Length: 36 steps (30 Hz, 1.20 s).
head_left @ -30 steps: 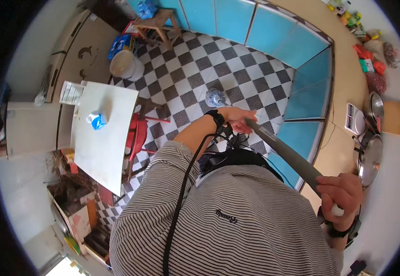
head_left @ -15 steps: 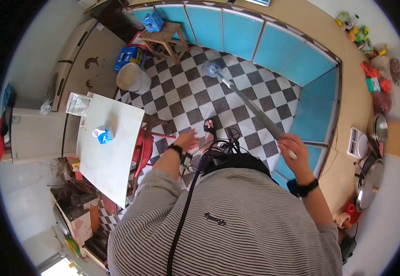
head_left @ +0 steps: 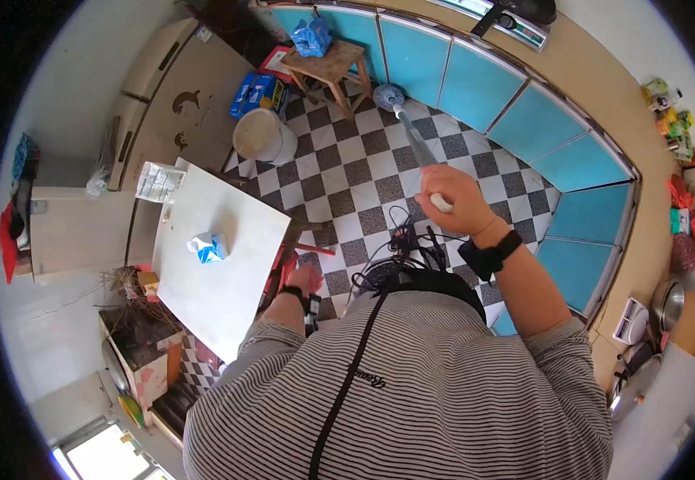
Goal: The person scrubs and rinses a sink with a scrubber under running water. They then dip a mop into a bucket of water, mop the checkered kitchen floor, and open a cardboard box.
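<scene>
My right hand [head_left: 459, 200] is closed around the grey pole of a mop [head_left: 418, 144], with the pole's pale end poking out of the fist. The mop's round, bluish head [head_left: 389, 97] rests on the checkered floor close to the blue cabinets. My left hand [head_left: 306, 278] hangs low by the edge of the white table [head_left: 227, 312], empty, its fingers loosely apart and partly foreshortened. A red stool [head_left: 277, 276] shows just under that table edge.
A white bucket [head_left: 263, 140] stands by the fridge [head_left: 195, 96]. Behind it are a blue package [head_left: 258, 94] and a wooden stool [head_left: 327, 62] bearing a blue bag [head_left: 311, 37]. Blue cabinets [head_left: 479, 84] line the far and right sides. A tissue pack [head_left: 208, 248] lies on the table.
My right hand has swung forward and inward with the mop, pushing its head nearer the far cabinets. My left hand has dropped back toward the table. The view has shifted too.
</scene>
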Motion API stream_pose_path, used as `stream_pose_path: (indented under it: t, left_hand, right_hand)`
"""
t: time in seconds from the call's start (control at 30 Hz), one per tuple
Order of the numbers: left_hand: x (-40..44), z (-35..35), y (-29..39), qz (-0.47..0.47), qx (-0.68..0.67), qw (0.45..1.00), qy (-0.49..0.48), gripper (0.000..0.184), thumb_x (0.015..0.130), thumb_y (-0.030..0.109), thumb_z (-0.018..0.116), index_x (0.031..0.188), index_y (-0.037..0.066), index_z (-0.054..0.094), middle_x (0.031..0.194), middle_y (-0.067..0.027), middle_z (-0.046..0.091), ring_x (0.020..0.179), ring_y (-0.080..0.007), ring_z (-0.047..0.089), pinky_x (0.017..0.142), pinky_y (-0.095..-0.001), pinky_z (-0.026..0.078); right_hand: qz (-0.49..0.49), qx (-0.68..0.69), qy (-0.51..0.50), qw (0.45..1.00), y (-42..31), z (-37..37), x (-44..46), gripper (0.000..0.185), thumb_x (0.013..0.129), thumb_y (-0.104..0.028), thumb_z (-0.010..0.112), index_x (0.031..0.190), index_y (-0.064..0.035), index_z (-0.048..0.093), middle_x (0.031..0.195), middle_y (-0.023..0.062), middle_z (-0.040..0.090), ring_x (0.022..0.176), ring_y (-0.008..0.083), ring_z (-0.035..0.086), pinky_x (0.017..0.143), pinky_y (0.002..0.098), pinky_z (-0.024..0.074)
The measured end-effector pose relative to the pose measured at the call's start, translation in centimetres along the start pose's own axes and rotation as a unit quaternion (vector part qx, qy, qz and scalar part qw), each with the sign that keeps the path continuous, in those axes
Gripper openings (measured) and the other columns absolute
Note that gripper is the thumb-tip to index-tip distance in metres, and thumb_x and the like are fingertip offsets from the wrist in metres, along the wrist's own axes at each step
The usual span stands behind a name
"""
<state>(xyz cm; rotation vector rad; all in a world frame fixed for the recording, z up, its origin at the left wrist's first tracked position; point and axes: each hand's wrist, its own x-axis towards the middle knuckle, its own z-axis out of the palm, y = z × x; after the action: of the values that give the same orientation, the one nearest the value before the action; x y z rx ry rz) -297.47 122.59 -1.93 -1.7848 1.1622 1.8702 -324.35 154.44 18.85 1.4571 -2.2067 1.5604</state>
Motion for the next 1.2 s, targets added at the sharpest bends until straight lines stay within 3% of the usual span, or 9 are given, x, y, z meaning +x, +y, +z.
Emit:
stream_pose_path:
  t: [0.07,0.43,0.6,0.67,0.97,1.03,1.1,1.17,1.2]
  left_hand:
    - [0.7,2.3,4.0,0.038,-0.071,0.978,-0.193,0.015,0.082,0.021,0.050,0.081,0.006,0.048,0.070,-0.0087,0.054,0.054,-0.0193,0.053,0.046,-0.0285,0.043]
    - [-6.8,20.1,6.3,0.097,0.117,0.962,-0.228,0.027,0.084,0.025,0.053,0.101,0.005,0.049,0.090,-0.0137,0.058,0.080,-0.0229,0.057,0.062,-0.0335,0.049]
    - [-7.3,23.2,1.5,0.060,0.201,0.969,-0.127,0.031,0.083,0.026,0.054,0.104,0.004,0.048,0.093,-0.0140,0.057,0.080,-0.0226,0.056,0.062,-0.0339,0.049]
    - [-5.9,24.3,0.1,0.010,0.253,0.957,-0.141,0.037,0.083,0.030,0.054,0.110,0.006,0.045,0.099,-0.0134,0.055,0.079,-0.0217,0.056,0.062,-0.0339,0.049]
    - [-9.3,33.3,-3.3,0.039,0.344,0.906,-0.245,0.032,0.086,0.030,0.050,0.109,0.009,0.045,0.102,-0.0129,0.055,0.085,-0.0218,0.057,0.066,-0.0336,0.048]
    - [-11.2,33.7,-3.4,0.032,0.349,0.902,-0.251,0.033,0.085,0.031,0.050,0.109,0.009,0.045,0.103,-0.0128,0.055,0.086,-0.0218,0.056,0.068,-0.0332,0.047]
    - [-10.7,32.7,-3.0,0.049,0.360,0.891,-0.273,0.037,0.084,0.034,0.053,0.110,0.009,0.045,0.103,-0.0122,0.056,0.088,-0.0216,0.056,0.074,-0.0325,0.045]
    - [-6.1,30.6,-2.2,0.012,0.292,0.888,-0.355,0.040,0.081,0.034,0.055,0.109,0.007,0.047,0.095,-0.0115,0.058,0.084,-0.0198,0.057,0.071,-0.0302,0.047]
    - [-6.2,29.2,-2.6,0.040,0.259,0.927,-0.269,0.038,0.082,0.031,0.055,0.109,0.006,0.048,0.092,-0.0112,0.059,0.081,-0.0189,0.057,0.068,-0.0285,0.047]
  right_hand:
    - [-0.019,0.001,0.026,0.999,-0.1,-1.1,0.3,0.013,0.067,-0.008,0.063,0.065,-0.0018,0.052,0.070,0.0114,0.054,0.069,0.0313,0.054,0.066,0.0359,0.0455]
    - [0.206,-0.052,0.156,0.965,-7.1,-15.7,-21.2,0.004,0.075,0.000,0.054,0.071,0.0020,0.054,0.078,0.0138,0.058,0.073,0.0263,0.057,0.064,0.0324,0.0446]
    - [0.386,0.053,0.374,0.842,-18.0,-19.5,-33.5,0.025,0.085,-0.013,0.046,0.065,0.0011,0.051,0.070,0.0098,0.053,0.064,0.0167,0.050,0.058,0.0281,0.0414]
    - [0.392,-0.066,0.476,0.784,-23.1,-20.3,-35.6,0.033,0.087,-0.021,0.043,0.061,-0.0011,0.047,0.065,0.0086,0.050,0.060,0.0164,0.045,0.057,0.0301,0.0400]
    - [0.308,-0.192,0.489,0.793,-38.2,-21.7,-42.7,0.038,0.084,-0.027,0.038,0.058,-0.0007,0.045,0.055,0.0083,0.042,0.059,0.0200,0.043,0.065,0.0374,0.0360]
    - [0.353,-0.284,0.666,0.593,-37.6,-20.1,-43.4,0.037,0.083,-0.031,0.038,0.057,-0.0046,0.038,0.057,0.0067,0.041,0.058,0.0205,0.042,0.068,0.0368,0.0395]
    - [0.290,-0.283,0.578,0.708,-36.1,-19.1,-44.9,0.042,0.083,-0.035,0.039,0.064,0.0016,0.048,0.063,0.0108,0.047,0.065,0.0242,0.047,0.078,0.0433,0.0422]
    - [0.292,-0.257,0.591,0.706,-32.6,-16.8,-42.7,0.038,0.083,-0.029,0.039,0.058,-0.0011,0.043,0.065,0.0118,0.049,0.066,0.0251,0.048,0.075,0.0441,0.0431]
    - [0.278,-0.252,0.586,0.718,-30.3,-15.2,-43.2,0.034,0.082,-0.027,0.042,0.059,-0.0014,0.046,0.068,0.0119,0.051,0.065,0.0237,0.049,0.068,0.0389,0.0444]
